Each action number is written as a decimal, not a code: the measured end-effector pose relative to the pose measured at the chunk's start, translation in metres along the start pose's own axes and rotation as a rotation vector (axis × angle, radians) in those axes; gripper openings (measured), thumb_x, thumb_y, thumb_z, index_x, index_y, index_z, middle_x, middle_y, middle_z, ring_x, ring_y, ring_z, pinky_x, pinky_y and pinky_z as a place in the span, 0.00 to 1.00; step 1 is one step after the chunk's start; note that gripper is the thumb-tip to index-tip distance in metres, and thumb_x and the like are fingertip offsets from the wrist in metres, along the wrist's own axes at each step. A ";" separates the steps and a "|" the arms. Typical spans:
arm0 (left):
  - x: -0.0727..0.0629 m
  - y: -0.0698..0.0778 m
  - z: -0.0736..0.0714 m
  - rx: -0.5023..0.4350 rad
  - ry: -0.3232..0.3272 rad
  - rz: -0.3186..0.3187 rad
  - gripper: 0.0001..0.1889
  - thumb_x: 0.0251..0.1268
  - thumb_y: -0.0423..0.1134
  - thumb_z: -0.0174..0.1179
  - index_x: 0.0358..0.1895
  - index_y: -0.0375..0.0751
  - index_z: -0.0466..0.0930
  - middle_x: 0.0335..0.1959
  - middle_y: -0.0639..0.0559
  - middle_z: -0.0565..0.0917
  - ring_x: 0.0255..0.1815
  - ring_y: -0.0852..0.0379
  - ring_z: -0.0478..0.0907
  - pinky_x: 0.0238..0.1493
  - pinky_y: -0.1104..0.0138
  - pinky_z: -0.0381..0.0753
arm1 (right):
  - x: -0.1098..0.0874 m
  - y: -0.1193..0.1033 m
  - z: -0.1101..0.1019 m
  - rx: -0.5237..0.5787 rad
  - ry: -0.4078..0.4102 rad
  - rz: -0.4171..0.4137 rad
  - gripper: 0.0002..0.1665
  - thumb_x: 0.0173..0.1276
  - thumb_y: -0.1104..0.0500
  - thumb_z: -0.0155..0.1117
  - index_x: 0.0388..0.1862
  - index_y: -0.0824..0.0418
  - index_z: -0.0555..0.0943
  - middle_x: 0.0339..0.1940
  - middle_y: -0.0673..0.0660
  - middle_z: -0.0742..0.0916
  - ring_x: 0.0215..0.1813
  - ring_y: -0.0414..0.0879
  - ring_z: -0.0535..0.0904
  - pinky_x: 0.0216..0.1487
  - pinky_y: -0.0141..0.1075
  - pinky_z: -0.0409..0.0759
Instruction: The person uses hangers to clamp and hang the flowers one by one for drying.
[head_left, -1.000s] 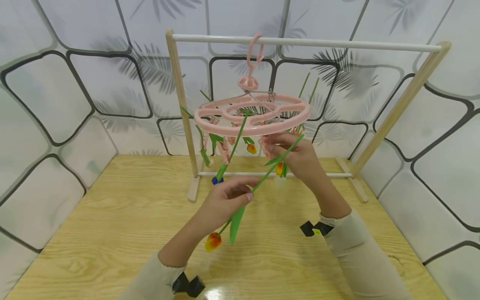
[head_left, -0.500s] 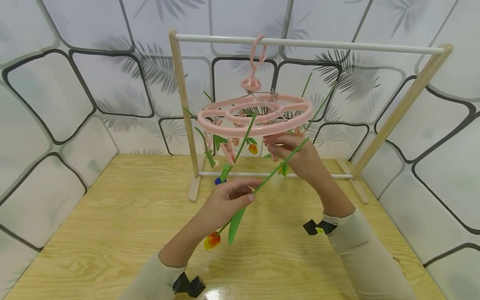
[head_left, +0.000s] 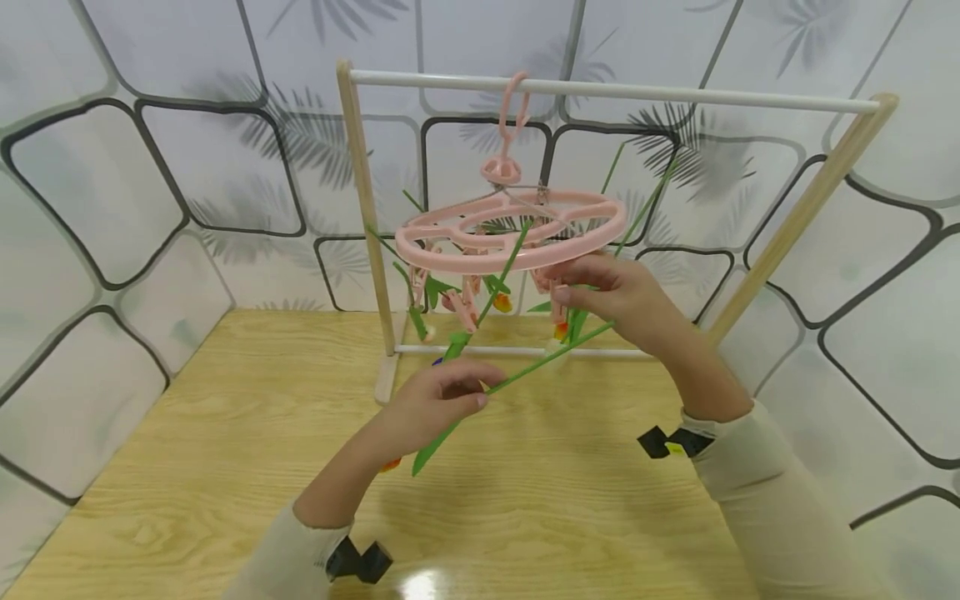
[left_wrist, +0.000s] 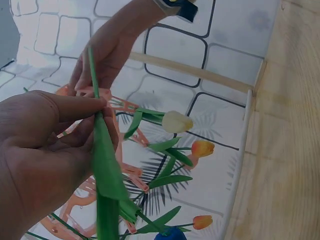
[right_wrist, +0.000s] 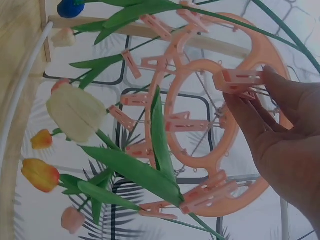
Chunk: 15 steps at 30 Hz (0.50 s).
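Note:
In the head view my left hand (head_left: 431,408) pinches the green stem (head_left: 551,357) of an artificial tulip between thumb and fingers. Its stem end points up and right towards my right hand, and its orange blossom (head_left: 390,464) shows only partly beside the left wrist. A long green leaf (left_wrist: 107,160) runs down past the fingers in the left wrist view. My right hand (head_left: 618,296) pinches a pink clothespin (right_wrist: 239,80) hanging from the round pink clip hanger (head_left: 517,262); no stem shows in that clothespin.
Other tulips hang head down from the hanger's clips, among them a white one (right_wrist: 75,114), an orange-yellow one (right_wrist: 40,175) and a blue one (left_wrist: 171,234). The hanger hooks over the white bar (head_left: 637,92) of a wooden-legged rack. Below lies a wood-grain tabletop (head_left: 525,500).
My left hand has shifted slightly left, and the held stem lies flatter. My right hand has moved right with the clothespin. One hung stem on the right leans further out than a second ago.

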<state>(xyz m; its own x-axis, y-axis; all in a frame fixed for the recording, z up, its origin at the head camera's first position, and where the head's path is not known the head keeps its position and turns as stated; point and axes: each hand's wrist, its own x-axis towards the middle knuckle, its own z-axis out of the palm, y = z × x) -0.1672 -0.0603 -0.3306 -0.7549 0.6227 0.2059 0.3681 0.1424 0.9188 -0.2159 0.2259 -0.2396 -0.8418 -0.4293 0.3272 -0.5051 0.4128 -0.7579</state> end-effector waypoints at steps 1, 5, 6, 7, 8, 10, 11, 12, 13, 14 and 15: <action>0.000 -0.001 0.000 0.003 -0.014 -0.009 0.16 0.76 0.34 0.56 0.63 0.46 0.80 0.62 0.49 0.79 0.59 0.51 0.78 0.55 0.65 0.81 | 0.000 -0.001 -0.003 0.001 -0.010 0.014 0.18 0.75 0.58 0.63 0.59 0.65 0.82 0.53 0.60 0.87 0.55 0.41 0.83 0.53 0.33 0.82; 0.004 -0.006 0.001 0.019 -0.059 -0.046 0.17 0.76 0.34 0.56 0.63 0.46 0.80 0.63 0.50 0.79 0.58 0.53 0.78 0.55 0.64 0.81 | 0.000 -0.007 -0.011 0.026 -0.033 0.072 0.19 0.73 0.59 0.66 0.59 0.68 0.82 0.54 0.61 0.87 0.56 0.40 0.85 0.55 0.34 0.83; 0.006 -0.006 0.001 0.031 -0.064 -0.054 0.17 0.76 0.34 0.56 0.63 0.47 0.80 0.63 0.51 0.80 0.57 0.54 0.79 0.55 0.64 0.81 | 0.000 -0.008 -0.011 0.027 -0.034 0.083 0.19 0.72 0.59 0.66 0.58 0.67 0.82 0.53 0.60 0.88 0.55 0.40 0.85 0.54 0.35 0.83; 0.007 -0.006 0.002 0.043 -0.067 -0.065 0.17 0.77 0.35 0.56 0.64 0.49 0.80 0.63 0.52 0.80 0.57 0.55 0.79 0.54 0.64 0.82 | 0.000 -0.009 -0.012 0.014 -0.032 0.086 0.18 0.72 0.59 0.66 0.57 0.66 0.83 0.52 0.59 0.88 0.54 0.41 0.85 0.54 0.35 0.84; 0.010 -0.006 0.004 0.053 -0.070 -0.069 0.17 0.77 0.36 0.56 0.64 0.50 0.80 0.63 0.53 0.80 0.56 0.56 0.79 0.54 0.64 0.82 | -0.001 -0.011 -0.012 -0.002 -0.029 0.086 0.17 0.72 0.59 0.67 0.56 0.65 0.84 0.51 0.58 0.88 0.53 0.41 0.85 0.53 0.35 0.84; 0.016 -0.003 0.006 0.067 -0.075 -0.063 0.17 0.77 0.36 0.56 0.65 0.51 0.80 0.63 0.55 0.80 0.56 0.55 0.79 0.54 0.63 0.82 | -0.002 -0.013 -0.012 -0.050 -0.017 0.082 0.15 0.72 0.58 0.67 0.55 0.62 0.85 0.50 0.56 0.88 0.52 0.41 0.85 0.51 0.34 0.83; 0.019 -0.002 0.007 0.075 -0.075 -0.064 0.17 0.77 0.36 0.56 0.65 0.52 0.80 0.63 0.56 0.80 0.55 0.56 0.79 0.53 0.63 0.82 | -0.003 -0.014 -0.012 -0.079 -0.009 0.077 0.15 0.72 0.58 0.66 0.54 0.60 0.86 0.51 0.55 0.88 0.51 0.42 0.85 0.50 0.33 0.83; 0.022 0.000 0.008 0.080 -0.077 -0.067 0.18 0.77 0.36 0.56 0.65 0.53 0.80 0.62 0.57 0.80 0.55 0.56 0.79 0.52 0.62 0.82 | -0.003 -0.015 -0.012 -0.110 0.000 0.069 0.14 0.72 0.57 0.66 0.54 0.59 0.87 0.51 0.54 0.88 0.50 0.41 0.84 0.49 0.32 0.83; 0.026 0.003 0.009 0.088 -0.077 -0.060 0.18 0.77 0.36 0.56 0.65 0.52 0.79 0.62 0.57 0.80 0.54 0.56 0.79 0.52 0.62 0.82 | -0.004 -0.015 -0.011 -0.134 0.006 0.062 0.15 0.72 0.57 0.66 0.54 0.59 0.87 0.52 0.53 0.88 0.50 0.41 0.84 0.48 0.31 0.82; 0.029 0.005 0.009 0.096 -0.075 -0.052 0.18 0.77 0.36 0.55 0.65 0.52 0.79 0.62 0.57 0.81 0.54 0.56 0.79 0.52 0.61 0.82 | -0.004 -0.016 -0.011 -0.154 0.014 0.058 0.15 0.72 0.56 0.66 0.55 0.58 0.87 0.52 0.53 0.88 0.51 0.39 0.83 0.47 0.30 0.82; 0.033 0.007 0.010 0.105 -0.071 -0.050 0.18 0.77 0.35 0.55 0.65 0.52 0.80 0.62 0.57 0.81 0.53 0.56 0.79 0.51 0.62 0.82 | -0.004 -0.017 -0.010 -0.172 0.020 0.050 0.15 0.72 0.56 0.66 0.55 0.58 0.87 0.53 0.53 0.88 0.51 0.38 0.83 0.47 0.29 0.81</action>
<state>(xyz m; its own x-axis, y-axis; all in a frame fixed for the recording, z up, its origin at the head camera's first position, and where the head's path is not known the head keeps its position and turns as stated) -0.1840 -0.0315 -0.3204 -0.7349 0.6649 0.1334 0.3887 0.2519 0.8863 -0.2059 0.2286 -0.2217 -0.8693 -0.3897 0.3039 -0.4863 0.5651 -0.6664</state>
